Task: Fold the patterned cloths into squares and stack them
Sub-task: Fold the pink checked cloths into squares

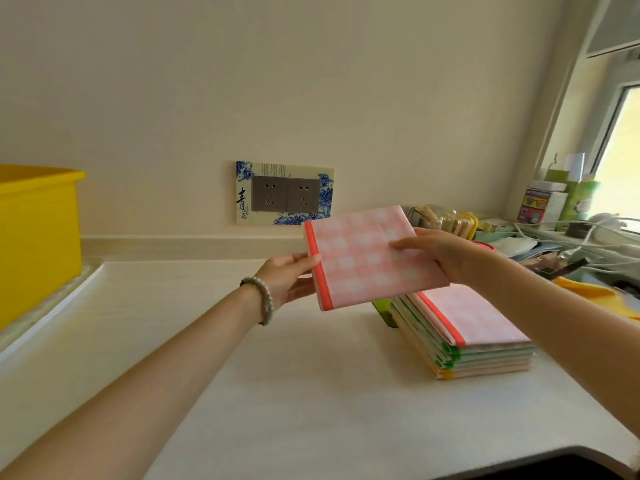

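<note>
A folded pink checked cloth (363, 261) with an orange-red edge is held in the air above the white counter (294, 382). My left hand (287, 277) grips its left edge, thumb on top and fingers underneath. My right hand (446, 252) holds its right side, fingers spread over the top face. Just below and to the right sits a stack of folded cloths (464, 334), with another pink cloth with an orange-red stripe on top and green and yellow-edged ones beneath.
A yellow bin (34, 237) stands on a white tray at the left. A decorated double wall socket (285, 194) is behind the cloth. Boxes, cables and clutter (568, 230) fill the right by the window. A dark edge cuts the counter's near right corner.
</note>
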Motion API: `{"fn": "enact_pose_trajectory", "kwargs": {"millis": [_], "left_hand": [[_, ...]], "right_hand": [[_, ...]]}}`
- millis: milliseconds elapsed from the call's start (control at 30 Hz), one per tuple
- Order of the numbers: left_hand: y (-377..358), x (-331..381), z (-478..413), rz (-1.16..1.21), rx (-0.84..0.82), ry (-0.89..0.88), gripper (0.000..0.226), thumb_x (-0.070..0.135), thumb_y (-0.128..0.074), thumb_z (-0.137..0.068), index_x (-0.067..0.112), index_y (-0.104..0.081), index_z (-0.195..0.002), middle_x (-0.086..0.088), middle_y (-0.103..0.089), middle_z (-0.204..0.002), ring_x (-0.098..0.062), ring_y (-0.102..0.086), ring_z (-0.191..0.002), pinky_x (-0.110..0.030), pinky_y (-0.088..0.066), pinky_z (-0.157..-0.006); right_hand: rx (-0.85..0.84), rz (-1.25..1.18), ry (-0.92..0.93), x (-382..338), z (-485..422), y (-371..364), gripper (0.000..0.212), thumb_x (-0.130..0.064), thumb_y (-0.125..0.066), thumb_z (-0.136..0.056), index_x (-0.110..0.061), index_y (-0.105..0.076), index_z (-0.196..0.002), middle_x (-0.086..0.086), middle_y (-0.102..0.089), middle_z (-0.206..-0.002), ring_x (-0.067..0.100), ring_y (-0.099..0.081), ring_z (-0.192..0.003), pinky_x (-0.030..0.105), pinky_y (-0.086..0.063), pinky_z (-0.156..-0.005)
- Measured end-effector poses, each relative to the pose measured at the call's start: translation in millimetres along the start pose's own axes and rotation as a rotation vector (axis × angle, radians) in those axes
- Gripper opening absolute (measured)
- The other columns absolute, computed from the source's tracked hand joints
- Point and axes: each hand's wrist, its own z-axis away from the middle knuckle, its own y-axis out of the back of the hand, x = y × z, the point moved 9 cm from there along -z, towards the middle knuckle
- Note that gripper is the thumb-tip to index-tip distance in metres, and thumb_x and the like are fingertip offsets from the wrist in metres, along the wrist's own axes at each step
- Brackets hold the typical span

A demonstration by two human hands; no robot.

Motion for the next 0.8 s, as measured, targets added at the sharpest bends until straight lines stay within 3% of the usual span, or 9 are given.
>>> {"fn": "enact_pose_trajectory", "kwargs": {"millis": [133, 333, 433, 533, 667, 800], "left_hand": [[-76, -1, -9, 0.017, -0.110, -0.009, 0.014, 0.016, -0.063, -0.087, 0.011, -0.059, -0.100, -0.006, -0.067, -0.089, -0.012, -0.067, -0.059, -0.020, -0.056, -0.055], [-152, -37, -19, 0.041, -0.167, 0.094, 0.012, 0.018, -0.065, -0.086, 0.009, -0.060, -0.091, -0.006, -0.065, -0.084, -0.012, -0.065, -0.054, -0.020, -0.054, -0.049], [-164, -53, -23, 0.044, -0.143, 0.147, 0.013, 0.016, -0.067, -0.085, 0.007, -0.060, -0.090, -0.005, -0.065, -0.077, -0.012, -0.065, -0.053, -0.021, -0.054, -0.047], [-167, -66, -27, 0.017, -0.123, 0.175, 0.013, 0.015, -0.068, -0.084, 0.006, -0.060, -0.091, -0.006, -0.067, -0.076, -0.011, -0.066, -0.052, -0.022, -0.053, -0.046], [-164, -78, -31, -0.023, -0.089, 0.201, 0.018, 0.015, -0.068, -0.085, 0.005, -0.059, -0.096, -0.007, -0.067, -0.078, -0.011, -0.065, -0.052, -0.021, -0.053, -0.045], [-157, -85, -32, -0.100, -0.048, 0.215, 0.027, 0.021, -0.070, -0.083, 0.007, -0.056, -0.102, -0.006, -0.066, -0.084, -0.013, -0.065, -0.064, -0.023, -0.055, -0.050]], "right_hand": [[0.111, 0.082, -0.021, 3, 12, 76, 0.031, -0.013, -0.064, -0.086, -0.008, -0.061, -0.116, 0.009, -0.068, -0.095, 0.019, -0.067, -0.069, 0.027, -0.059, -0.058], [0.193, 0.227, -0.185, 33, 26, 154, 0.029, -0.022, -0.065, -0.086, -0.019, -0.058, -0.114, 0.011, -0.068, -0.101, 0.023, -0.065, -0.079, 0.030, -0.058, -0.065], [0.197, 0.235, -0.247, 56, 23, 170, 0.046, -0.023, -0.068, -0.084, -0.015, -0.055, -0.127, 0.013, -0.065, -0.114, 0.025, -0.065, -0.091, 0.035, -0.055, -0.078], [0.210, 0.273, -0.246, 68, 19, 175, 0.068, -0.025, -0.072, -0.081, -0.014, -0.041, -0.140, 0.008, -0.055, -0.132, 0.024, -0.060, -0.106, 0.033, -0.051, -0.088], [0.183, 0.252, -0.299, 85, 12, 173, 0.061, -0.023, -0.071, -0.082, -0.013, -0.045, -0.136, 0.007, -0.058, -0.121, 0.024, -0.059, -0.108, 0.034, -0.046, -0.099], [0.168, 0.369, -0.335, 95, 8, 172, 0.066, -0.036, -0.071, -0.080, -0.016, -0.045, -0.137, 0.007, -0.047, -0.140, 0.026, -0.048, -0.125, 0.037, -0.036, -0.109]]}}
